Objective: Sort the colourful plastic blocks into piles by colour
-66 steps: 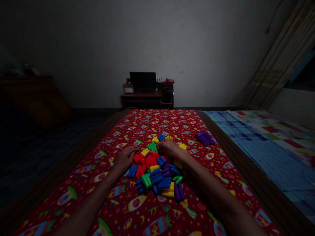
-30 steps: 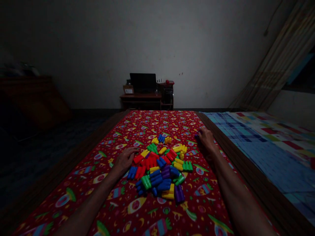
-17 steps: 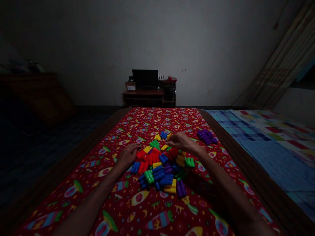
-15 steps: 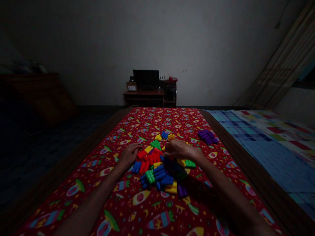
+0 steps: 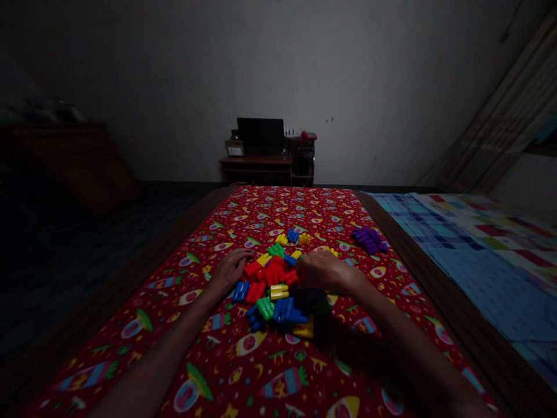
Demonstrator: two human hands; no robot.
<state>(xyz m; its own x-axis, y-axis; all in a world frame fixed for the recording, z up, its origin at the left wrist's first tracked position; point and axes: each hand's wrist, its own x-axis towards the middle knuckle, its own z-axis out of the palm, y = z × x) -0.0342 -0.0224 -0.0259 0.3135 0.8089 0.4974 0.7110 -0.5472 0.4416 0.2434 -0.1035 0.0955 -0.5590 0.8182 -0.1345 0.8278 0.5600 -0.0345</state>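
A heap of plastic toy blocks in red, yellow, blue and green lies in front of me, each shaped like joined rounded tubes. Red blocks point(image 5: 275, 270) fill its middle; a green block point(image 5: 265, 308) and a blue block point(image 5: 285, 312) lie on the near side. At the heap's left edge my left hand point(image 5: 230, 270) rests open, fingers stretched out beside a red block point(image 5: 251, 268). My right hand point(image 5: 324, 271) is over the right side, its fingers curled down into the blocks. Whatever its fingertips pinch is hidden behind the hand.
Apart from the heap, purple blocks point(image 5: 369, 240) are gathered at the right. A red patterned sheet point(image 5: 270, 371) covers the surface beneath. Beyond it stand a desk point(image 5: 256, 159) and a dark monitor point(image 5: 261, 136). Blue bedding point(image 5: 452, 267) spreads on the right.
My right hand has shifted slightly right and lower over the heap, uncovering a blue and a yellow block near its far side. My left hand stays beside the heap. The view has tilted a little.
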